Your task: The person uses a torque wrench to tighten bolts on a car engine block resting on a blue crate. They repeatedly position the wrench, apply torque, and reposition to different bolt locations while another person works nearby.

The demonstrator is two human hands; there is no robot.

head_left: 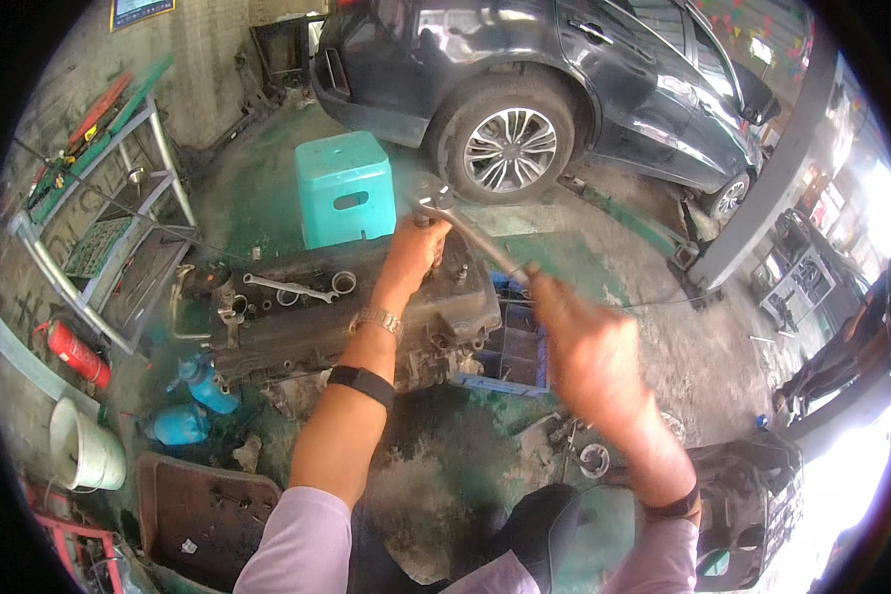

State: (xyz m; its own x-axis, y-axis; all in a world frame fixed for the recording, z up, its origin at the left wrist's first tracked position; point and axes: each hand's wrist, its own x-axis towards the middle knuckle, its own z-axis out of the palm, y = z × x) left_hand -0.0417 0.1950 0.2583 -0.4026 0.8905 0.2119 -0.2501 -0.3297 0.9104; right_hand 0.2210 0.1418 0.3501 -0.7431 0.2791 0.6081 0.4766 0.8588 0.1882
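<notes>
A long metal ratchet wrench (480, 238) runs from above the dark engine cylinder head (366, 327) down to the right. My left hand (414, 257) is closed around the tool just below its ratchet head, over the engine part. Around the far end of the handle, my right hand (589, 342) is closed, smeared by motion. A combination spanner (287, 287) lies across round openings on the cylinder head. Behind it stands a turquoise plastic stool (342, 173).
A dark car (643, 109) stands behind; a metal tool rack (114, 267) at left. A fire extinguisher (79, 354), bucket (84, 445), blue containers (178, 423) and tray (208, 475) sit lower left. A blue crate (505, 361) is behind my hands; a grey post (752, 198) at right.
</notes>
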